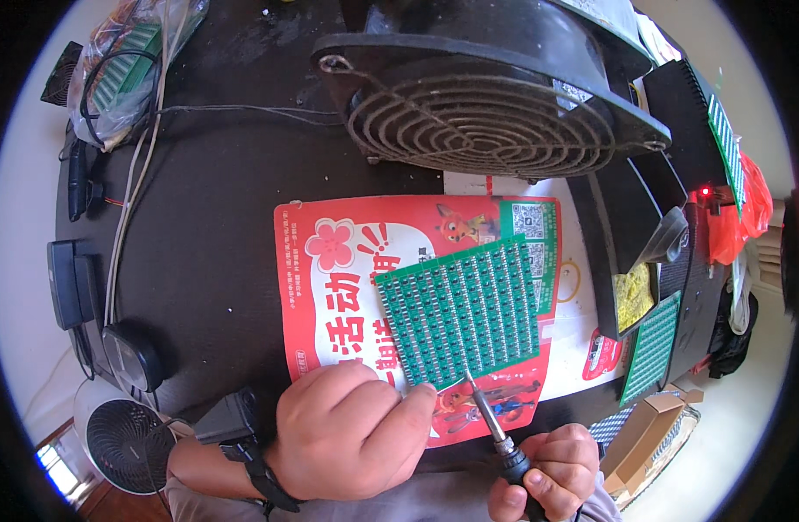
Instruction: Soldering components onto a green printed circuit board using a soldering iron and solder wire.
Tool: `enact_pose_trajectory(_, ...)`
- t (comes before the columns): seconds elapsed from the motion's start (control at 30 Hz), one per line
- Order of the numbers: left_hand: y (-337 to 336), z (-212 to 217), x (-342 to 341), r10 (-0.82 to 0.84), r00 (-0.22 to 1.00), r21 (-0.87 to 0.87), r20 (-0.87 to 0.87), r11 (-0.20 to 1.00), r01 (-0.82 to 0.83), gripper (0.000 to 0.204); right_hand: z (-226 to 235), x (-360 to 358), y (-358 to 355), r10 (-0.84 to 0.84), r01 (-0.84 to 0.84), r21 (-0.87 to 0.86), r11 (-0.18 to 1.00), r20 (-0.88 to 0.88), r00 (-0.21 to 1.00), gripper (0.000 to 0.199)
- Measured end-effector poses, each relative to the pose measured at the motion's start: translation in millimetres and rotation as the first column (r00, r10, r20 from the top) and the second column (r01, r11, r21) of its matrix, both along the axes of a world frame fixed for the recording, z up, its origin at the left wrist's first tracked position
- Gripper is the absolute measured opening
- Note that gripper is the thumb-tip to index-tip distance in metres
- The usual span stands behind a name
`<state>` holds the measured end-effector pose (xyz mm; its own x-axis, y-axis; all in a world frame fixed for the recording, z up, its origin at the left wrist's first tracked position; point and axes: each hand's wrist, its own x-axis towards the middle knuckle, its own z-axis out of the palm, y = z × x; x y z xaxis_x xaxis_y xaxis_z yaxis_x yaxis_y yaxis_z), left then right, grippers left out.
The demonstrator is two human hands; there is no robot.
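Head view shows our green circuit board (465, 313) at the middle, lying slightly turned on a red and white printed sheet (304, 287) over the desk (217, 191). At seven o'clock from the board, our left hand (352, 431) has its fingers curled tight, seemingly pinching a thin pale wire (453, 383) by the board's lower edge. At five o'clock, our right hand (556, 465) has its fingers wrapped around a soldering iron (488, 416), tip at the board's six o'clock edge.

We judge that a slip of the iron could bridge neighbouring pads or burn our left fingertips, so close to the tip; the unclamped board could also slide if nudged, and lingering heat could lift a pad or scorch the sheet.

As for writing, the sheet carries large red characters, smaller white lines at ten o'clock, and square codes on a green panel at one o'clock. The fan (482, 130) at twelve has a small label, too small for us to read.
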<state>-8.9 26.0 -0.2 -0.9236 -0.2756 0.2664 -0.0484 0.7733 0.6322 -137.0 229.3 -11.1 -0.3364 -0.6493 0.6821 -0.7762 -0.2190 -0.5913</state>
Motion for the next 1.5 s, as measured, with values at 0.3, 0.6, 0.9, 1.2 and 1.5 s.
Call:
enact_pose_trajectory(0.3, -1, -1, 0, -0.013, 1.0, 0.013, -0.016, 1.0, 0.013, 0.027, -6, 5, -2, -0.086, 0.09, -0.076, 0.993, 0.051, 0.995, 0.02)
enact_pose_trajectory(0.6, 0, -2, 2, -0.024, 1.0, 0.011, 0.015, 1.0, 0.024, 0.036, -1, 1, -1, -0.033, 0.035, -0.032, 0.999, 0.066, 0.997, 0.02)
enact_pose_trajectory(0.9, -1, 0, 2, -0.042, 0.999, -0.004, 0.027, 0.999, 0.042, 0.035, 0, 1, -2, -0.037, 0.039, -0.02, 0.999, 0.08, 0.996, 0.02)
enact_pose_trajectory(1.2, 0, 12, 8, 0.039, 0.992, 0.093, -0.118, 0.995, -0.028, 0.022, -17, 11, 8, -0.196, 0.211, -0.119, 0.97, 0.125, 0.973, 0.023)
enact_pose_trajectory(1.5, 28, 71, 13, -0.061, 0.924, 0.335, -0.376, 0.921, 0.197, 0.02, -21, 16, 2, -0.316, 0.337, -0.156, 0.929, 0.142, 0.938, 0.024)
